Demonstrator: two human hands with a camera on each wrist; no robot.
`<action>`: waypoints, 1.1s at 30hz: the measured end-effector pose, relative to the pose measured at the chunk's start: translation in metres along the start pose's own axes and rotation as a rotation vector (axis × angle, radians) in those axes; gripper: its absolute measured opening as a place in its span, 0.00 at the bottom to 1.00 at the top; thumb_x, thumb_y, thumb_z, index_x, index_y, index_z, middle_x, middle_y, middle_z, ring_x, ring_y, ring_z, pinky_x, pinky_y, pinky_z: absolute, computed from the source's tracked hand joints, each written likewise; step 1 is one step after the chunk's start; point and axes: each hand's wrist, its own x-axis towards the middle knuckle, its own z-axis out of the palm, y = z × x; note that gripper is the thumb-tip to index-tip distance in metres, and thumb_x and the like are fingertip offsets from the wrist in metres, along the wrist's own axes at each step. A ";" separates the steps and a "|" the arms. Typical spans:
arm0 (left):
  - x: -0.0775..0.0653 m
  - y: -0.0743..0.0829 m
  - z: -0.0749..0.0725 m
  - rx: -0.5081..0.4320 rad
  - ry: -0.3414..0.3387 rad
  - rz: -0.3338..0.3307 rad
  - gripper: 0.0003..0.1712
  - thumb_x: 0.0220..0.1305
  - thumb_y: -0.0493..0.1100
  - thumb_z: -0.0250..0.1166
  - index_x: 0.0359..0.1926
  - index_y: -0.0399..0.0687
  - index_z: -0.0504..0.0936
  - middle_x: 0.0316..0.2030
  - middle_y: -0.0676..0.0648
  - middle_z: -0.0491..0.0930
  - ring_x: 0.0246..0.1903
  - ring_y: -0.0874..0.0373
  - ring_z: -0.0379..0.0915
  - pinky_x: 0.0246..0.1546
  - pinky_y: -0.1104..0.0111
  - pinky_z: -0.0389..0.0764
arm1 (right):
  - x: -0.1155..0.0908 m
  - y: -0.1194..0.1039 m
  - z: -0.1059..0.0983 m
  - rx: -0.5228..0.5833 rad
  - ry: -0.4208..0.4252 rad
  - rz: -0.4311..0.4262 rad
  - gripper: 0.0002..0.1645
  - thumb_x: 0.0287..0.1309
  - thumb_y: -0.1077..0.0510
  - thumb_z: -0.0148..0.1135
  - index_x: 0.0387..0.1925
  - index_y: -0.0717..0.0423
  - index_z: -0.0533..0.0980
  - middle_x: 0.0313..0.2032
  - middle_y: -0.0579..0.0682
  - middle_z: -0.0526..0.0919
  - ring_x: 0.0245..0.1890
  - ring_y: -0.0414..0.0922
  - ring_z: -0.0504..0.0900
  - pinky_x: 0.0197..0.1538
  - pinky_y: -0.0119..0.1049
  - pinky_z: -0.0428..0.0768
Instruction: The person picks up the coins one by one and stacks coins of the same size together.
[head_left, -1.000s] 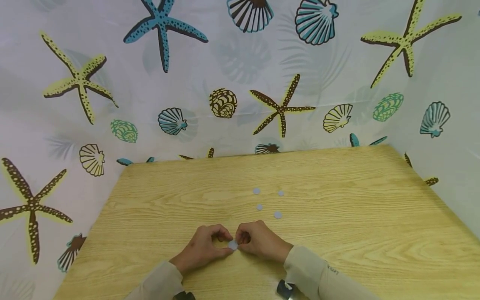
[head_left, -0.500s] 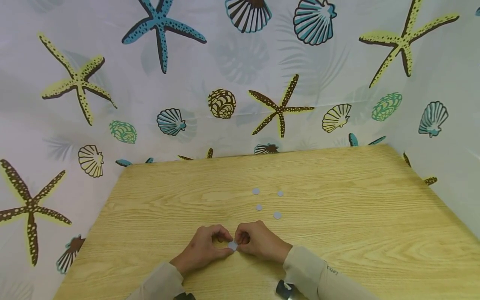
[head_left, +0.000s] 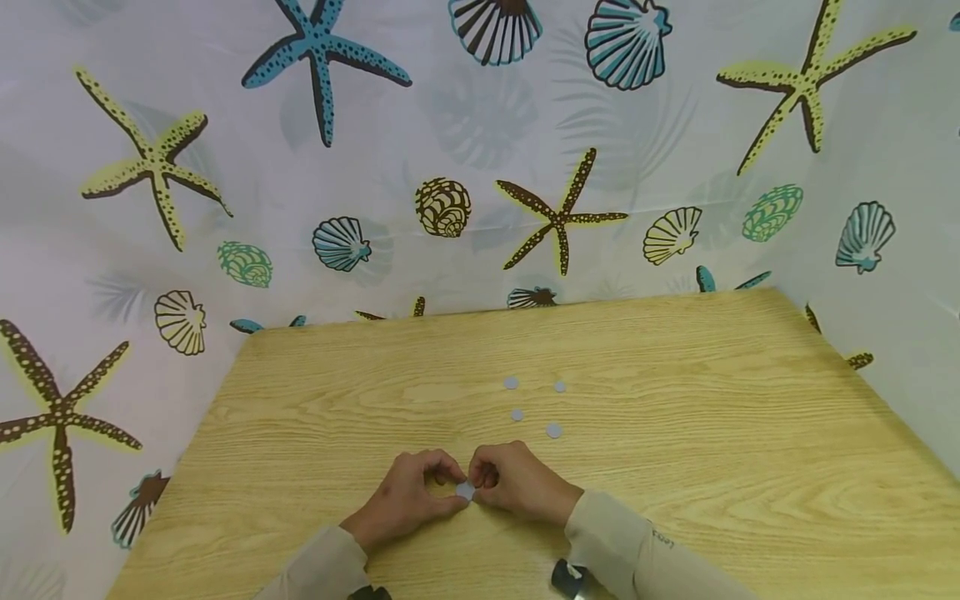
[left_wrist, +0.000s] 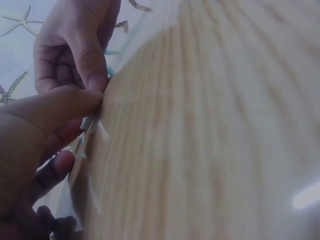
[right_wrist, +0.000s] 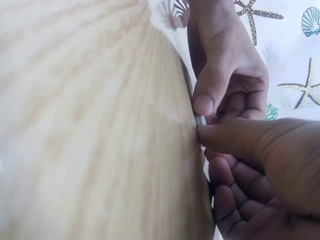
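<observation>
Low over the near middle of the wooden table, a small flat grey disc sits between both hands. My left hand holds it from the left with thumb and fingertips. From the right, my right hand pinches its edge, fingers curled and thumb below. In the left wrist view the disc appears nearly edge-on at the fingertips, partly hidden by a thumb. A thin grey edge of the disc shows between the two thumbs in the right wrist view.
Several more grey discs lie flat beyond the hands, among them a larger one closest to the right hand and a small one farther back. A cloth printed with starfish and shells hangs behind and at both sides of the table.
</observation>
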 end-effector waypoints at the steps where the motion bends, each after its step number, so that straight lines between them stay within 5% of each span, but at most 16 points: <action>1: 0.000 0.000 0.000 0.000 0.002 0.001 0.14 0.53 0.40 0.78 0.39 0.50 0.83 0.40 0.58 0.85 0.40 0.61 0.77 0.44 0.67 0.78 | 0.000 0.000 0.000 0.000 -0.002 0.002 0.09 0.54 0.69 0.72 0.32 0.58 0.79 0.32 0.46 0.84 0.31 0.33 0.78 0.39 0.26 0.78; 18: 0.001 0.002 -0.002 0.025 0.000 -0.017 0.12 0.55 0.42 0.78 0.40 0.49 0.86 0.40 0.57 0.86 0.41 0.61 0.79 0.45 0.68 0.79 | 0.001 0.000 -0.012 0.012 -0.055 0.046 0.07 0.57 0.67 0.70 0.35 0.56 0.80 0.33 0.44 0.84 0.33 0.34 0.78 0.41 0.29 0.79; 33: 0.000 0.002 -0.002 0.005 -0.012 -0.037 0.13 0.55 0.45 0.77 0.42 0.49 0.87 0.42 0.55 0.86 0.41 0.61 0.80 0.45 0.68 0.79 | 0.012 0.007 -0.052 -0.095 0.064 0.046 0.05 0.58 0.66 0.70 0.34 0.57 0.79 0.30 0.41 0.82 0.31 0.36 0.78 0.37 0.30 0.79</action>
